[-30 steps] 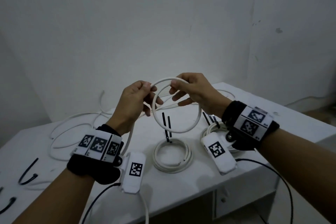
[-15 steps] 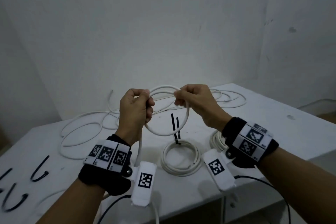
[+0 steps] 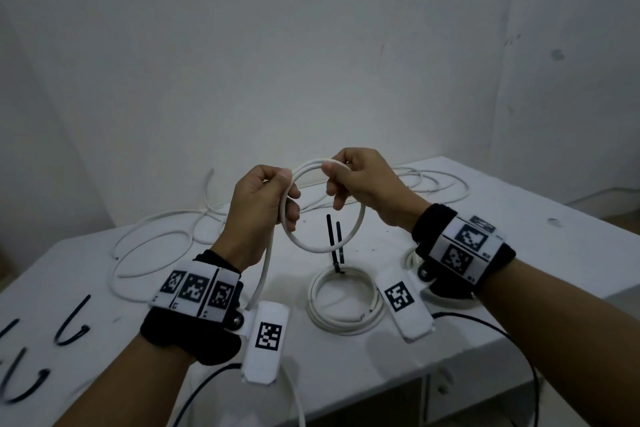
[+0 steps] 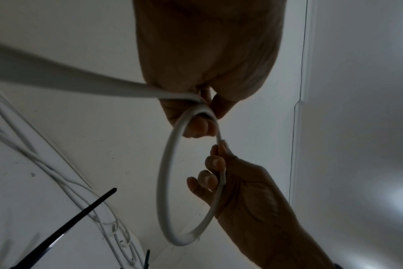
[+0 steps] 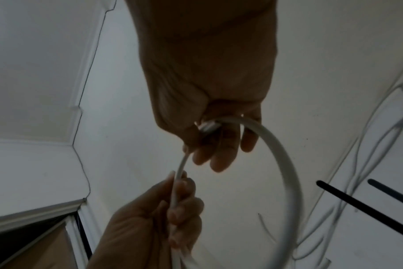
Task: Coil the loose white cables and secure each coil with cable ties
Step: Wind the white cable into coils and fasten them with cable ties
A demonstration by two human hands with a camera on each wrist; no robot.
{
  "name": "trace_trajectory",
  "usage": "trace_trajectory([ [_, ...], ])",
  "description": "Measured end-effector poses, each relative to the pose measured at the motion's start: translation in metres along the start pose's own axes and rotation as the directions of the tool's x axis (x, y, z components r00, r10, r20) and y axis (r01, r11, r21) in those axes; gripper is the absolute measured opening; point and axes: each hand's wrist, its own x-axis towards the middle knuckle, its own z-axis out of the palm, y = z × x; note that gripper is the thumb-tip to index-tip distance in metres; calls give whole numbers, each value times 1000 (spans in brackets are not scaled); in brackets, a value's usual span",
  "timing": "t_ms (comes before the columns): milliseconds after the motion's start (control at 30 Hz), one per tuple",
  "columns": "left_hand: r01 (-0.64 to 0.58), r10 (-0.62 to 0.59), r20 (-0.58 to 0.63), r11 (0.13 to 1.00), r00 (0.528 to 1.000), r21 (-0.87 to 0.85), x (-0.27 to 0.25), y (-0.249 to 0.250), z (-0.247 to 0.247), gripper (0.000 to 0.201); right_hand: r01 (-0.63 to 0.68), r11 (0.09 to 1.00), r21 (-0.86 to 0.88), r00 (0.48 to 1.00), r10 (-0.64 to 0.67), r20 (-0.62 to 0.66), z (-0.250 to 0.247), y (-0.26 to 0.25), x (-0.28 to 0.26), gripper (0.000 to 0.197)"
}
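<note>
Head view: my white table (image 3: 519, 253) fills the lower frame, with loose cables (image 3: 152, 246) sprawled along its far edge. Near its middle lies a tied coil (image 3: 346, 305), two black tie tails standing up from it, and a second coil (image 3: 410, 258) sits mostly hidden behind my right wrist. Spare ties (image 3: 69, 326) lie at the left. Above the table I hold a cable loop (image 3: 325, 248): my left hand (image 3: 258, 208) curls around its left side, my right hand (image 3: 363, 180) pinches the top (fingers and thumb closed on it). Its tail hangs past my left wrist.
</note>
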Motion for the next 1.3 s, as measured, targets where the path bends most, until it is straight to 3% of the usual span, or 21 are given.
trace_trajectory([
  [233,-26,22,-52,997,998,-69,1,-5,-1,20,17,1000,-2,995,-17,-96,17,7,-1,16],
  [367,-86,65,-173,989,983,-117,10,-3,-13,24,-85,958,-275,983,37,-178,17,14,-11,33],
  [433,-104,71,-209,983,975,-150,14,-1,-19,26,-177,895,-410,984,166,-62,17,18,-28,36],
  [467,-108,72,-220,981,973,-158,15,1,-22,26,-217,864,-455,962,268,49,21,21,-39,35],
  [567,-112,69,-235,978,970,-175,15,7,-24,25,-267,818,-510,818,472,329,45,35,-67,26],
  [667,-107,66,-237,980,969,-166,11,14,-26,25,-203,773,-601,781,498,378,71,48,-80,30],
  [800,-104,64,-251,984,966,-147,4,22,-37,25,-135,725,-676,622,593,512,96,51,-95,47],
  [900,-100,59,-272,985,960,-138,-1,27,-49,24,-153,758,-634,576,590,566,107,50,-104,38],
  [967,-100,58,-286,986,956,-135,-5,32,-56,23,-116,760,-639,612,562,557,107,48,-100,32],
  [1100,-129,83,-313,983,946,-129,-11,45,-67,22,8,734,-679,843,360,399,74,33,-59,27],
  [1167,-155,104,-329,979,939,-133,-12,54,-70,23,-28,732,-681,938,255,235,44,17,-22,25],
  [1233,-178,116,-347,972,931,-152,-11,62,-71,23,-112,759,-641,971,220,91,12,-3,10,24],
  [1300,-199,119,-375,963,919,-181,-10,69,-69,23,-137,691,-710,976,216,21,-9,-21,28,28],
])
